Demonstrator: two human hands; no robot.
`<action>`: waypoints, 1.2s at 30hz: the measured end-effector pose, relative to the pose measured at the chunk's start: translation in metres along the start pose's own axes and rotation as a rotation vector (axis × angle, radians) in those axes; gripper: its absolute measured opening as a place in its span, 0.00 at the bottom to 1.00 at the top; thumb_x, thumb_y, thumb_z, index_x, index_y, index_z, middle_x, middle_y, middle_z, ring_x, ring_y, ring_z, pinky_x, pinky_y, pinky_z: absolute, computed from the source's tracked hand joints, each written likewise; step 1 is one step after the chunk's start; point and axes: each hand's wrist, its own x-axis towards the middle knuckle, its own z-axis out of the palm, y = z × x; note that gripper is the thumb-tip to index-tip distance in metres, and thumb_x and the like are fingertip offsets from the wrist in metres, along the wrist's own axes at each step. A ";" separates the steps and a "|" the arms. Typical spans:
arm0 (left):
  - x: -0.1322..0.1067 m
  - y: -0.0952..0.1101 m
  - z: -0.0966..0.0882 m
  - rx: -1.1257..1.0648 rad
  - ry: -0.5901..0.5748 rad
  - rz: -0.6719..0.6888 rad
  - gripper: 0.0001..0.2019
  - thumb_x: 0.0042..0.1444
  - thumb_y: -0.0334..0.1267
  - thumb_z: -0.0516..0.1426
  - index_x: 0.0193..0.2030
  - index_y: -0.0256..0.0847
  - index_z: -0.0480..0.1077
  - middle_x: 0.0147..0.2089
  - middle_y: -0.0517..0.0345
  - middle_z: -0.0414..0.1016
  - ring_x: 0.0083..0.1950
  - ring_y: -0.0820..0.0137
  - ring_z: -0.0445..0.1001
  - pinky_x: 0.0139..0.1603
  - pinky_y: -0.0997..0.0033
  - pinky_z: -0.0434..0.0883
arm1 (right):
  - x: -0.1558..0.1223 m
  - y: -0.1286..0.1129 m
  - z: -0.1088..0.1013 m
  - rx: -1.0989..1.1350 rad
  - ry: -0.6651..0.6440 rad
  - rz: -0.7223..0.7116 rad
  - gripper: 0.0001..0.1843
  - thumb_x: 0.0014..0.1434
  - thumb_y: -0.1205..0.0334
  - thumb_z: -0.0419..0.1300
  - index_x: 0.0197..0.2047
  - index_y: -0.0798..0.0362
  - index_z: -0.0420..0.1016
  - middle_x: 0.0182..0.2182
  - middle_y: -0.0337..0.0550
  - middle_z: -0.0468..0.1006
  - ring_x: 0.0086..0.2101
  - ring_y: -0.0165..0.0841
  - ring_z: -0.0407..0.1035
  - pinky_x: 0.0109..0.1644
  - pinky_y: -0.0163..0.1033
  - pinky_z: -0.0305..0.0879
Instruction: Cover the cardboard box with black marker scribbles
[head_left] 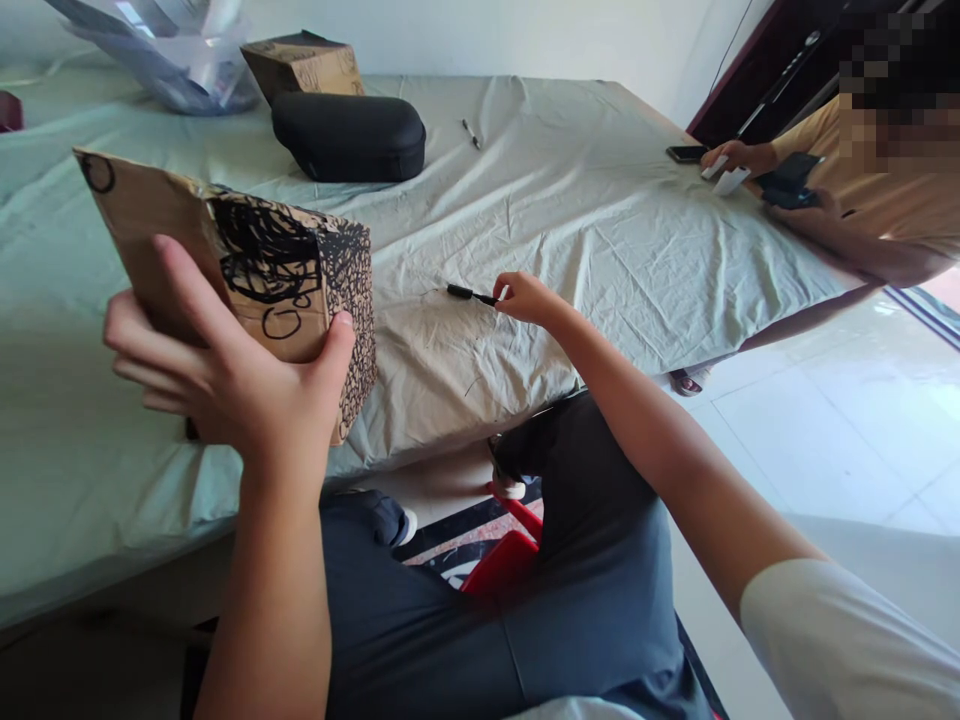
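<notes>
A brown cardboard box (281, 335) stands tilted at the left of the table, with black scribbles on one face and a dense black pattern on its right side. My left hand (240, 350) grips it, the thumb on the near right edge and the fingers across the raised flap (142, 215). To the right, my right hand (525, 299) pinches one end of a black marker (460, 292) between thumb and fingers, low over the cloth. The marker's thicker end points left toward the box. My right fingertips partly hide its other end.
A pale cloth (540, 230) covers the table. Behind the box are a black zip case (349, 138), another cardboard box (322, 68), a clear plastic bowl (180, 70) and a pen (471, 134). At right, another person's hand (731, 158) is near a phone (686, 154).
</notes>
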 end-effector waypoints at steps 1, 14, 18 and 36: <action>0.000 0.000 0.000 -0.001 0.000 0.001 0.69 0.45 0.62 0.73 0.89 0.35 0.52 0.82 0.21 0.55 0.84 0.22 0.54 0.79 0.21 0.53 | 0.001 0.002 0.001 -0.018 0.001 -0.002 0.15 0.61 0.71 0.64 0.51 0.56 0.84 0.45 0.52 0.86 0.42 0.42 0.78 0.54 0.47 0.74; 0.001 -0.003 0.002 -0.017 0.006 0.011 0.70 0.44 0.63 0.73 0.89 0.36 0.52 0.82 0.22 0.55 0.80 0.20 0.57 0.77 0.20 0.55 | 0.018 0.002 0.021 -0.038 0.068 -0.029 0.20 0.61 0.71 0.61 0.56 0.56 0.83 0.47 0.55 0.87 0.45 0.46 0.79 0.55 0.47 0.74; 0.001 -0.003 0.001 -0.017 -0.003 -0.004 0.71 0.42 0.63 0.74 0.89 0.36 0.52 0.82 0.22 0.55 0.80 0.20 0.58 0.77 0.20 0.55 | 0.019 -0.005 0.031 -0.040 0.091 -0.071 0.21 0.65 0.70 0.59 0.59 0.55 0.82 0.52 0.56 0.87 0.50 0.48 0.79 0.58 0.49 0.74; 0.000 -0.004 0.001 -0.012 0.000 -0.004 0.70 0.42 0.62 0.72 0.89 0.35 0.52 0.81 0.23 0.55 0.80 0.21 0.58 0.76 0.21 0.57 | 0.033 -0.048 0.060 0.028 0.182 -0.064 0.15 0.75 0.65 0.54 0.59 0.58 0.77 0.64 0.66 0.77 0.64 0.53 0.70 0.69 0.52 0.67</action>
